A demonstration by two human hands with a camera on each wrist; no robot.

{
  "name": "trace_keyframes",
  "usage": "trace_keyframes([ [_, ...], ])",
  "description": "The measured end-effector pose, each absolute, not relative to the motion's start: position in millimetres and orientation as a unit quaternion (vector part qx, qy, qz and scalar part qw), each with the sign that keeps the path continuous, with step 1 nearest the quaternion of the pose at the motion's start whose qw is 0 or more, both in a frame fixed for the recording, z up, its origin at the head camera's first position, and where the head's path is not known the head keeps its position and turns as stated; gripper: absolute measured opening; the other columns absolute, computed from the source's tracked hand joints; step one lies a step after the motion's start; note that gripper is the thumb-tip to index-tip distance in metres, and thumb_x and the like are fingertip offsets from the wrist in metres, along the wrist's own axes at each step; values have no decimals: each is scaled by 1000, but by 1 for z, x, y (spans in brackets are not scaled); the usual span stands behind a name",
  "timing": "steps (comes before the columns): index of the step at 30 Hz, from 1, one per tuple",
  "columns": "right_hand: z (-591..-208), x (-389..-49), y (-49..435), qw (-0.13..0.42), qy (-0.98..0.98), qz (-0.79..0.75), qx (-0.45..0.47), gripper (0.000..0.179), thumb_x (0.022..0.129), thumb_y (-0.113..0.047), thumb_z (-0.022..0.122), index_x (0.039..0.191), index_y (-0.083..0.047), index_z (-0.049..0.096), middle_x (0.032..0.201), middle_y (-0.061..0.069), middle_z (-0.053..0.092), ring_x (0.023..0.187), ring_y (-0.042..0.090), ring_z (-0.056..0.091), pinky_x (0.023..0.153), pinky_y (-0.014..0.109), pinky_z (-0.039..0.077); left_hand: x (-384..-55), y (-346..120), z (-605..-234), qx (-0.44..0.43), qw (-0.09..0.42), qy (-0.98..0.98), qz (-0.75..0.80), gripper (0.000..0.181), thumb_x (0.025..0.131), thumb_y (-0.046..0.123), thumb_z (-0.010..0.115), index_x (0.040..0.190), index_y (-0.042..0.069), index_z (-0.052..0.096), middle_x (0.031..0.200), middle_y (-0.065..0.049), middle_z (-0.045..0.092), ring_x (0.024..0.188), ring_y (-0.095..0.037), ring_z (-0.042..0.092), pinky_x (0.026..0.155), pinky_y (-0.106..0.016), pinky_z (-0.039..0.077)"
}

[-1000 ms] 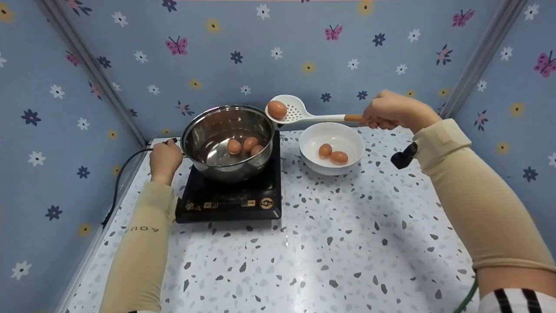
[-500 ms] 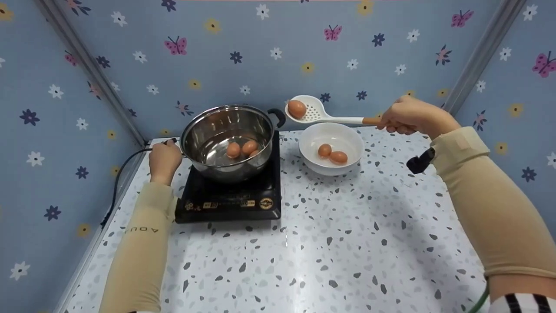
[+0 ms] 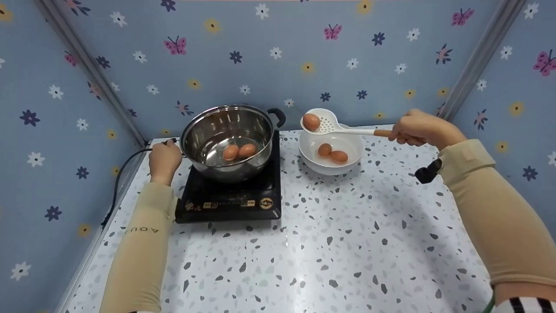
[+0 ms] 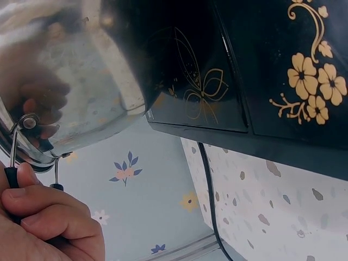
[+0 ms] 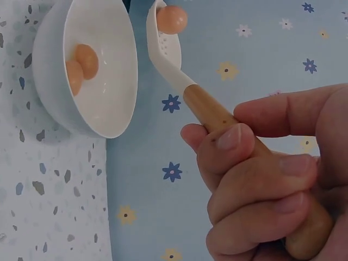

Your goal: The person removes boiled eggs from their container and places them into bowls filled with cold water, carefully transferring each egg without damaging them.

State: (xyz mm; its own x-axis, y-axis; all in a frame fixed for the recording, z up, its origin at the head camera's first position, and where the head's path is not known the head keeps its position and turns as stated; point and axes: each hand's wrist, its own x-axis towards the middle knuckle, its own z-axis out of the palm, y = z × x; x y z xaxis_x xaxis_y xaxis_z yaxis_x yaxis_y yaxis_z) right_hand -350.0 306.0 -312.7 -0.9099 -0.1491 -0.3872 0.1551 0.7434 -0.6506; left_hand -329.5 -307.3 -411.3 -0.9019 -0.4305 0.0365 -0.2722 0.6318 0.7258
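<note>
My right hand [image 3: 417,128] grips the wooden handle of a white slotted spoon [image 3: 328,123]. One brown egg [image 3: 311,122] rides in the spoon's bowl, above the back left rim of a white bowl [image 3: 305,153]. Inside that bowl lie two brown eggs [image 3: 339,157]. On the left, my left hand [image 3: 165,160] holds the side handle of a steel pot [image 3: 228,174]; the left wrist view shows the fingers [image 4: 60,217] curled round its black grip. Two eggs [image 3: 247,150] show in the water in the pot.
Under the pot sits a black induction cooker [image 3: 230,213], its black cord [image 3: 116,182] running along the left wall. The pot's other handle [image 3: 278,117] sticks out toward the bowl. A flowered wall [image 3: 278,74] rises behind the speckled table [image 3: 330,243].
My right hand has carried the spoon and its egg rightward from the pot's rim, then lower, to over the white bowl. The eggs in the pot have shifted slightly left. My left hand stays put.
</note>
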Motion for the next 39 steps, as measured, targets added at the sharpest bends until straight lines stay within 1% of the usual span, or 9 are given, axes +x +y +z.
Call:
trace_keyframes([
  [5,-324,-347,314,214,910,-355,-4,33,107,-19,57,120,7,71,67,-3,59,49,7,39,50,26,35,-329,-308,-411,198,97,-896,-385,64,117,28,21,133,-21,59,129,-46,61,120,-60,62,104,-67,48],
  [7,-327,-346,316,210,911,-353,-4,31,106,-18,58,118,7,72,67,-2,59,50,8,39,51,27,35,-329,-309,-411,197,100,-897,-382,63,117,28,22,130,-21,60,128,-46,61,119,-60,62,103,-66,49],
  [9,-331,-346,317,212,912,-351,-1,29,105,-19,60,115,5,73,67,-2,60,50,8,40,51,27,36,-329,-309,-411,197,100,-897,-382,60,118,28,22,120,-17,63,119,-43,63,110,-57,64,97,-63,50],
  [12,-337,-345,319,218,915,-340,8,24,103,-20,65,109,2,73,68,-2,60,51,9,41,52,28,37,-329,-309,-410,197,99,-898,-381,52,118,28,23,100,-3,61,103,-32,61,95,-47,62,87,-56,49],
  [16,-343,-342,320,223,918,-327,12,22,103,-20,66,106,0,72,66,-3,59,52,9,42,53,28,37,-329,-310,-410,198,97,-897,-383,46,118,28,24,90,6,54,97,-25,58,92,-43,60,86,-55,48],
  [25,-347,-334,314,215,921,-325,4,20,100,-17,66,102,1,74,65,-1,59,52,11,42,51,29,36,-330,-311,-411,193,105,-896,-385,50,118,28,24,101,-3,59,101,-28,59,96,-46,61,89,-59,49],
  [32,-347,-332,311,203,930,-305,-23,19,100,-16,65,94,-2,76,64,-1,59,51,10,42,51,28,37,-331,-310,-410,198,96,-895,-388,63,118,29,21,134,-18,60,123,-41,63,112,-54,64,97,-62,49],
  [36,-346,-330,310,193,934,-298,-38,21,100,-14,63,96,0,78,65,0,60,50,10,40,50,28,35,-331,-310,-410,197,93,-894,-392,63,118,29,21,136,-19,59,127,-43,63,117,-57,63,100,-64,49],
  [39,-345,-329,311,184,937,-293,-41,22,101,-13,61,97,0,79,65,0,59,50,10,38,49,28,33,-331,-310,-411,197,94,-894,-392,62,118,29,22,129,-17,61,127,-43,63,118,-58,63,101,-64,49],
])
